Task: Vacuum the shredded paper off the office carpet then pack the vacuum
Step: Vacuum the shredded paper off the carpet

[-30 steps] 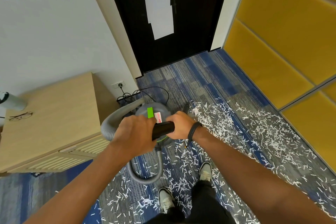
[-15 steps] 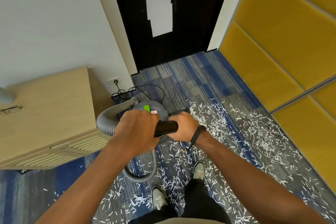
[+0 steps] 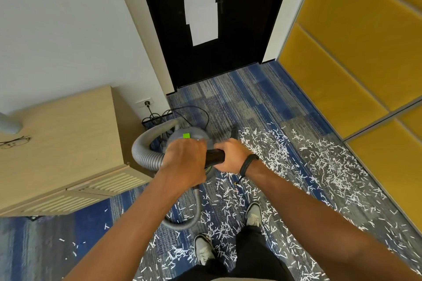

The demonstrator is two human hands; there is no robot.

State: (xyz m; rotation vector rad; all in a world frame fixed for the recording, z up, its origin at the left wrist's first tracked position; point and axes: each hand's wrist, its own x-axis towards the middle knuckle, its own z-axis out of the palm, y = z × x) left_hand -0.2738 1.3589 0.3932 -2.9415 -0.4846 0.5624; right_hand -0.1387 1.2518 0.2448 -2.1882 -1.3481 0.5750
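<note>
Shredded paper [image 3: 274, 159] litters the blue-grey carpet [image 3: 239, 98] toward its right edge by the yellow wall panels [image 3: 356, 48]. The grey vacuum [image 3: 189, 136] stands by the wooden cabinet [image 3: 61, 139], its hose [image 3: 146, 150] looping round. Left hand [image 3: 183, 162] and right hand [image 3: 233, 155] both grip its black handle [image 3: 214, 157].

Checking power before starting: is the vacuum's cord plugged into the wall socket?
Yes, a black plug sits in the wall socket beside the cabinet, its cord trailing toward the vacuum.

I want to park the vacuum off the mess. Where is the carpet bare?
Bare carpet lies before the black door, and bottom left beside the cabinet. Shredded paper crowds the strip along the yellow wall and around the shoes.
</note>
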